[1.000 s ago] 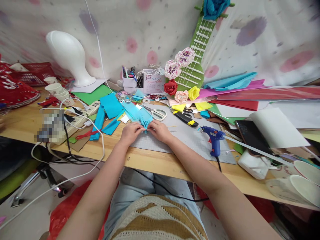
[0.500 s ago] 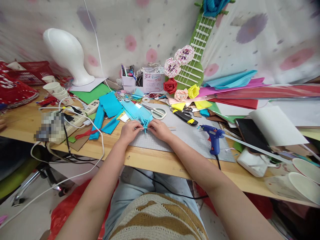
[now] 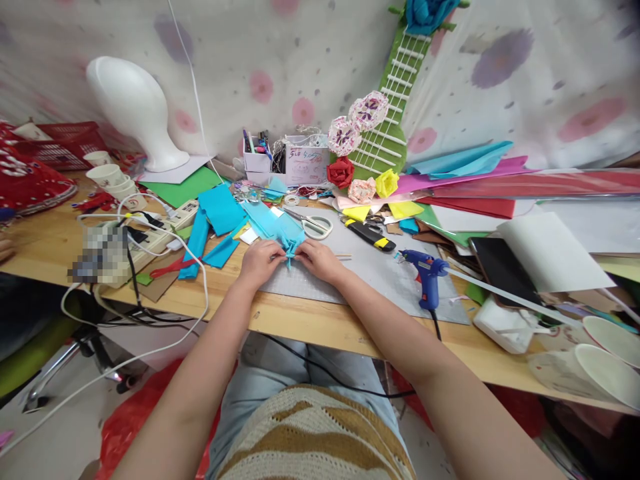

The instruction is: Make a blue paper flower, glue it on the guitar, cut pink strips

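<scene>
A folded piece of light blue crepe paper [image 3: 280,230] lies on the grey cutting mat [image 3: 370,273], its near end gathered into a point. My left hand [image 3: 259,261] pinches that gathered end from the left, fingers closed. From the right, my right hand [image 3: 320,260] pinches the same end, fingers closed too. Both hands rest on the mat near the table's front edge, almost touching each other.
White-handled scissors [image 3: 314,225], a yellow-black utility knife [image 3: 371,237] and a blue glue gun [image 3: 425,275] lie right of the hands. Blue paper strips [image 3: 207,233], a power strip [image 3: 165,223] and cables sit left. Paper flowers [image 3: 350,157], coloured sheets [image 3: 465,180], a tablet [image 3: 497,263] and cups [image 3: 600,363] fill the right side.
The view has shifted slightly. Both hands stay pinched on the blue paper's gathered end with only small finger movements.
</scene>
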